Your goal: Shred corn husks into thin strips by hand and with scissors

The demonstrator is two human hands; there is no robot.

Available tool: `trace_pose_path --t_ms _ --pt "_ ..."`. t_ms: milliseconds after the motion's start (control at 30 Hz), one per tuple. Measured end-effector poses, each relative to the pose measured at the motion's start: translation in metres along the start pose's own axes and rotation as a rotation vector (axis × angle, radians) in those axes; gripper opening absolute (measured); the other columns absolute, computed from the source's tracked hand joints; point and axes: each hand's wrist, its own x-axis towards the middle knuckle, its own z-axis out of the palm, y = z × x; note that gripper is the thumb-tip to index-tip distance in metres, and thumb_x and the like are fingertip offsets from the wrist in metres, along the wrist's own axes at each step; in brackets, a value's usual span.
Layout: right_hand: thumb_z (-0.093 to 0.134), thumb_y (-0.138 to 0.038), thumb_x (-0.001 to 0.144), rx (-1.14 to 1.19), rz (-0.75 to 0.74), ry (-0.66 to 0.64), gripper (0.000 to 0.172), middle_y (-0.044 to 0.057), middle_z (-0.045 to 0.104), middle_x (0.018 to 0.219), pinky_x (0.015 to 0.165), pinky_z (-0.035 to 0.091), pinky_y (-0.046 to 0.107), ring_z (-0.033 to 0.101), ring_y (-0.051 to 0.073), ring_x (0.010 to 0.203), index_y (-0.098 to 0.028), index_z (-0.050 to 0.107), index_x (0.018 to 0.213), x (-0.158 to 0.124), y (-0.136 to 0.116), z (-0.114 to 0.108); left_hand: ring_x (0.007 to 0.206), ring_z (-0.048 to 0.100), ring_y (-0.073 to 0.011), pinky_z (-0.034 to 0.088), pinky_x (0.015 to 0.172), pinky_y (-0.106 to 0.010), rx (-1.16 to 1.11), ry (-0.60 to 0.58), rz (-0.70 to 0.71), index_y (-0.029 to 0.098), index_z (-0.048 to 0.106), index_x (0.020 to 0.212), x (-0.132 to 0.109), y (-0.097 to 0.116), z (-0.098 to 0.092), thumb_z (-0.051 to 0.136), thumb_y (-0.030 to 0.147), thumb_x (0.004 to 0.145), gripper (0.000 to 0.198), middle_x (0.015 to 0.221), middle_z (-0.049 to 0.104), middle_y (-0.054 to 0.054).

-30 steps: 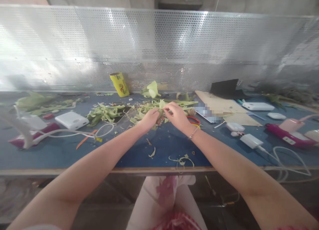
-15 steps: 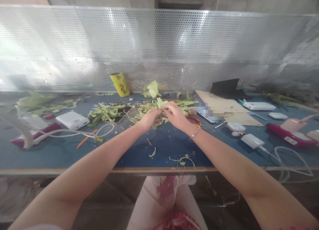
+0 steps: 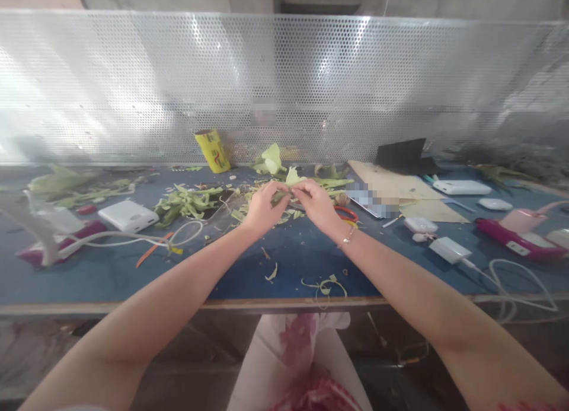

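My left hand (image 3: 267, 204) and my right hand (image 3: 315, 201) meet over the middle of the blue table, fingers bent into pinches. Between their fingertips is a leafy green stem, its pale leaf (image 3: 292, 176) sticking up behind the fingers; most of the stem is hidden. Under and around the hands lie cut green pieces (image 3: 242, 212). To the left of my left hand rests a pile of green stalks (image 3: 189, 202). Behind the hands stands another pale green leaf (image 3: 272, 158). A red ring-shaped thing (image 3: 347, 213) lies beside my right wrist.
A yellow tube (image 3: 212, 151) leans near the perforated metal panel (image 3: 306, 73). At left are a white power bank (image 3: 128, 215) and cables. On the right lie a phone (image 3: 372, 201), cardboard (image 3: 400, 182), a white charger (image 3: 450, 249) and a purple power strip (image 3: 518, 240).
My left hand has shifted up and turned slightly, fingertips closer to those of my right hand. The pale leaf between them has moved a little right and up.
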Motion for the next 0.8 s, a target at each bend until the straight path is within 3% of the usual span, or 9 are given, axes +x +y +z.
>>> trace_pose_path --t_ms 167,433,600,800 --pt "0.054 -0.024 0.08 0.063 0.052 0.0 0.011 0.004 0.057 0.083 0.069 0.049 0.029 0.057 0.014 0.078 -0.018 0.063 0.076 -0.002 0.0 0.003 0.073 0.054 -0.0141 0.04 0.071 -0.027 -0.031 0.014 -0.06 0.019 0.056 0.082 0.0 -0.002 0.002 0.054 0.02 0.075 0.007 0.082 0.061 -0.003" --pt "0.054 -0.031 0.081 0.025 0.064 0.062 0.017 0.004 0.06 0.083 0.076 0.048 0.032 0.059 0.016 0.08 -0.017 0.064 0.075 -0.006 -0.002 0.006 0.068 0.056 -0.0124 0.04 0.072 -0.026 -0.176 0.048 -0.138 0.02 0.058 0.079 -0.001 0.0 0.006 0.057 0.019 0.073 0.006 0.08 0.062 -0.002" --pt "0.054 -0.03 0.081 -0.008 0.052 0.051 0.016 0.004 0.06 0.079 0.076 0.048 0.032 0.058 0.016 0.079 -0.018 0.063 0.075 -0.005 -0.002 0.006 0.074 0.054 -0.0148 0.04 0.078 -0.028 -0.1 0.052 -0.104 0.02 0.056 0.071 0.0 0.001 0.005 0.055 0.014 0.072 0.006 0.069 0.059 0.0" --pt "0.042 -0.021 0.084 0.013 0.031 0.017 0.016 0.008 0.055 0.102 0.074 0.049 0.032 0.057 0.017 0.089 -0.019 0.056 0.093 0.001 0.006 0.0 0.064 0.055 -0.0112 0.046 0.064 -0.026 -0.29 -0.008 -0.212 0.019 0.048 0.077 0.005 -0.01 0.008 0.049 0.02 0.078 0.002 0.076 0.054 0.0"
